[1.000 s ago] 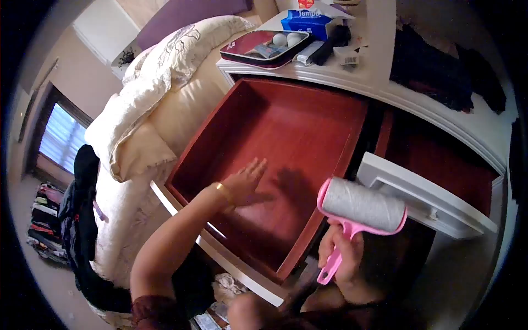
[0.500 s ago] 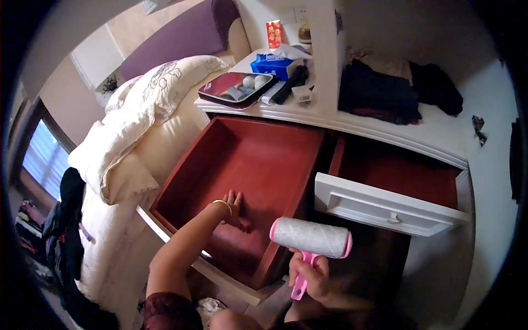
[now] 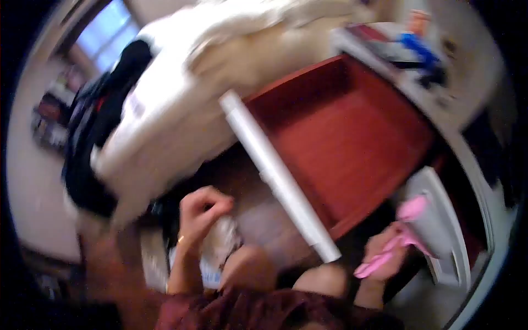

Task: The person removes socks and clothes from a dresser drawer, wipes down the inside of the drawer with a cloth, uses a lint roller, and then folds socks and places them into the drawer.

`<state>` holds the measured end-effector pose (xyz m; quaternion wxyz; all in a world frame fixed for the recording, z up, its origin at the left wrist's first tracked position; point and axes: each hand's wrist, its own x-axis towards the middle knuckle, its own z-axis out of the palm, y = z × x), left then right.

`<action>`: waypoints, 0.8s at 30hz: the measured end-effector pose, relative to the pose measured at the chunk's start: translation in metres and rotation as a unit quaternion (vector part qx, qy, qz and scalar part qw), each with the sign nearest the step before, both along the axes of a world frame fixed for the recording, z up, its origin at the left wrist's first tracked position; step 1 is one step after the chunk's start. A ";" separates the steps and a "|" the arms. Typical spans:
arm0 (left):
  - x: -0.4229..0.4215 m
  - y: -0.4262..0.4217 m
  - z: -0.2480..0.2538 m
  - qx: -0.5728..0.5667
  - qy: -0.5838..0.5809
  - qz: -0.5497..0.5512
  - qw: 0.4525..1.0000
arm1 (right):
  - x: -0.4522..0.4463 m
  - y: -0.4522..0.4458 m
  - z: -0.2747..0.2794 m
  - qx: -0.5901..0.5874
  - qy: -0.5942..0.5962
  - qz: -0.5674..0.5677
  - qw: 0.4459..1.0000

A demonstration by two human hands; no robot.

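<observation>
My right hand point(image 3: 389, 258), at the lower right, grips the pink handle of a lint roller point(image 3: 412, 209). Its white roll is close to the white front of the smaller drawer point(image 3: 452, 234). My left hand point(image 3: 201, 215) is raised above the floor, left of the large red-lined drawer point(image 3: 352, 148). Its fingers are curled in towards the thumb, and whether anything small sits between them is too blurred to tell. The large drawer stands pulled out, its red bottom bare.
A bed with pale bedding point(image 3: 176, 93) runs along the far side. Dark clothes point(image 3: 104, 137) hang at its left end. Blurred items, one a blue packet point(image 3: 419, 48), lie on the white cabinet top. Below my left hand is a pale crumpled thing point(image 3: 223, 239).
My left hand has come out of the large drawer and moved left, its fingers now curled. My view has swung left and down. The right hand still holds the lint roller, now turned.
</observation>
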<state>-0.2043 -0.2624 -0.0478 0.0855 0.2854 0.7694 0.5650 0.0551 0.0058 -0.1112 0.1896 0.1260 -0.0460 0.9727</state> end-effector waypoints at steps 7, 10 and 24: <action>0.044 -0.147 -0.192 0.070 -0.386 0.202 0.897 | -0.048 -0.051 0.054 0.431 -0.163 -0.185 0.868; 0.069 -0.170 -0.276 -0.065 -0.320 0.150 0.933 | -0.054 -0.069 0.045 0.459 -0.215 -0.052 0.861; 0.055 -0.170 -0.171 0.003 -0.142 0.234 0.962 | -0.180 -0.185 0.022 0.592 -0.441 0.103 0.666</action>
